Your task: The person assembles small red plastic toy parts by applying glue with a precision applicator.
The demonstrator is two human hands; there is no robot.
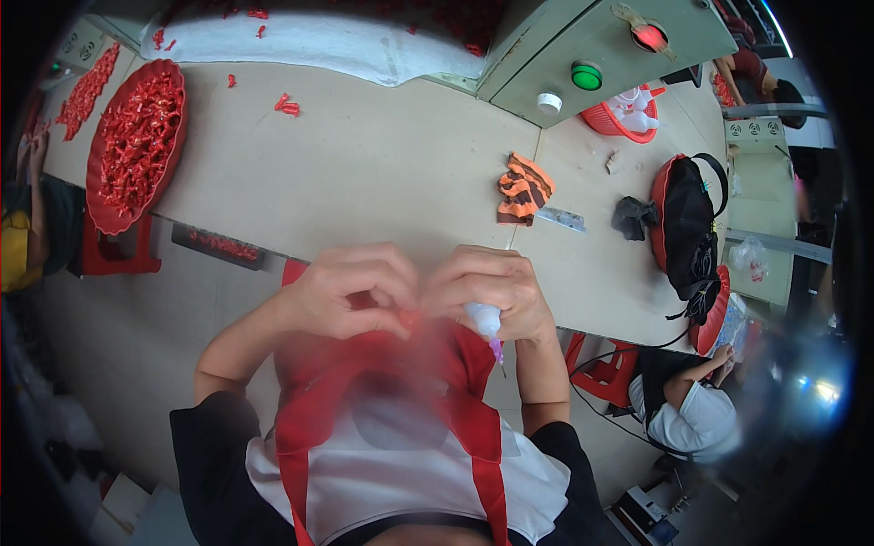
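My left hand [360,284] is closed, thumb and fingers pinching a small red piece [410,318] that blurs in front of my red apron [296,414]. Close beside it, my right hand [496,284] wraps round a small white squeeze bottle [484,317]. The bottle points downward, its purple nozzle ending in a thin needle tip. My right fingertips come up to the left hand's fingers; haze there hides whether they also touch the red piece. Both hands are over the near edge of the pale table [364,164].
At the left, a red tray [102,214] is heaped with glossy red pieces. A striped orange-brown cloth [526,189], a metal ruler-like strip [562,218] and a black bag [689,223] lie on the right. Behind stands a green machine [546,55]; a red basket [605,123] holds white bottles. Co-workers sit on both sides.
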